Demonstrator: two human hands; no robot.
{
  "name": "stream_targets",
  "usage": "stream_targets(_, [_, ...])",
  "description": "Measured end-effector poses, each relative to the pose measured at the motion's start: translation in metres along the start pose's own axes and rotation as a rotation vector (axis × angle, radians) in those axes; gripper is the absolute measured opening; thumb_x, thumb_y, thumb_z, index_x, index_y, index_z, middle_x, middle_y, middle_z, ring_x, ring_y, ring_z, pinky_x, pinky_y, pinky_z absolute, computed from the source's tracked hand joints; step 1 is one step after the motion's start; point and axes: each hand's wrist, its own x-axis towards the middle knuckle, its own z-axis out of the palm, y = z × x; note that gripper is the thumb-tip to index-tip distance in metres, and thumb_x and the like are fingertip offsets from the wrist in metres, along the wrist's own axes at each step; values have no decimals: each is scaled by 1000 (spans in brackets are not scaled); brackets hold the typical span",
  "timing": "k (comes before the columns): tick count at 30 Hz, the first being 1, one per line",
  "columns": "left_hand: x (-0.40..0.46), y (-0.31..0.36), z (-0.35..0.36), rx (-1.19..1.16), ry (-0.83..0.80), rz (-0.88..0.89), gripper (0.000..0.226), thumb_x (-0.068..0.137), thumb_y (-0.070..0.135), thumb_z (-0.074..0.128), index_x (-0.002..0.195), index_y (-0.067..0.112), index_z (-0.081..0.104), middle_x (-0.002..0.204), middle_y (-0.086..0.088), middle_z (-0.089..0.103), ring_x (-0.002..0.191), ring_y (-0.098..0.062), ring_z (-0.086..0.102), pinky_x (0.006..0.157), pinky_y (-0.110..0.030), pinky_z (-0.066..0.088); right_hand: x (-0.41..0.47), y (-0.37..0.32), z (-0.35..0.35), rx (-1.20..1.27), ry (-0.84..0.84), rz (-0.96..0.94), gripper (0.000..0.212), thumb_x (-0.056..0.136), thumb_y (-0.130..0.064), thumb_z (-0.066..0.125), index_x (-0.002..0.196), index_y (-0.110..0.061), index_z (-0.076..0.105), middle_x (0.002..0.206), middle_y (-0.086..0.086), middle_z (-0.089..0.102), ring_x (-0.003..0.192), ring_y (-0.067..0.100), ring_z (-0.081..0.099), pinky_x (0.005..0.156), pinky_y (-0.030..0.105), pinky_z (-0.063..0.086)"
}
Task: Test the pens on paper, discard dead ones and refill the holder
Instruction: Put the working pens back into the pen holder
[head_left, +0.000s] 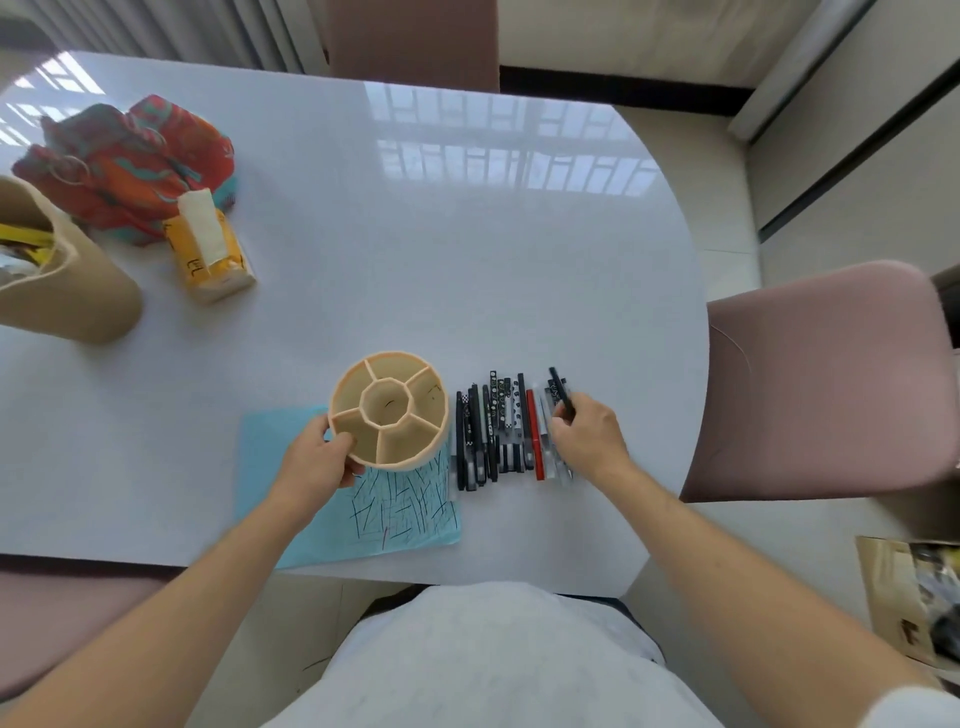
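Left grip (319, 457) clasped round the holder (389, 410) rim; right grip (587, 434) pinching a black pen (562, 392).

Table centre: a wide bare stretch of white table (415, 260) beyond my hands.
Near edge, left to right: blue paper (311, 519), pen holder (389, 410) gripped by my left hand (317, 457), row of pens (498, 436), my right hand (587, 436) pinching a black pen (561, 389).
Holder to pens: a narrow gap.
Far left: beige basket (67, 291), tissue pack (213, 254), bright cloth (135, 156) crowd that corner.
Right side: pink chair (831, 384) just beside the table edge.
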Motion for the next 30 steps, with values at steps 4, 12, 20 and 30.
stream_targets(4, [-3, -8, 1, 1, -21, -2, 20, 84, 14, 48, 97, 23, 60, 68, -9, 70, 62, -19, 65, 53, -30, 54, 0, -19, 21, -89, 6, -38, 9, 93, -20, 56, 86, -18, 62, 80, 1, 65, 72, 20, 64, 63, 37, 56])
stream_targets(12, [-8, -19, 2, 14, -20, -13, 24, 86, 12, 47, 102, 26, 58, 72, -11, 72, 63, -17, 67, 57, -28, 55, 8, -31, 34, -414, 35, -49, 22, 97, -26, 57, 107, -8, 61, 101, 9, 68, 92, 29, 67, 69, 35, 55])
stream_targets(20, [-9, -20, 4, 11, -12, -17, 22, 90, 16, 48, 108, 26, 57, 76, -10, 72, 67, -18, 69, 59, -30, 58, 12, -43, 29, -255, 11, 59, 27, 80, -38, 56, 72, -12, 59, 67, 0, 63, 60, 20, 60, 48, 27, 44])
stream_targets(30, [-11, -24, 3, -14, -26, 1, 17, 96, 36, 51, 110, 31, 57, 80, -4, 74, 71, -14, 71, 60, -26, 57, 8, -60, 63, -135, -105, -86, 15, 94, -32, 63, 87, -20, 58, 83, -1, 64, 71, 15, 64, 56, 29, 54])
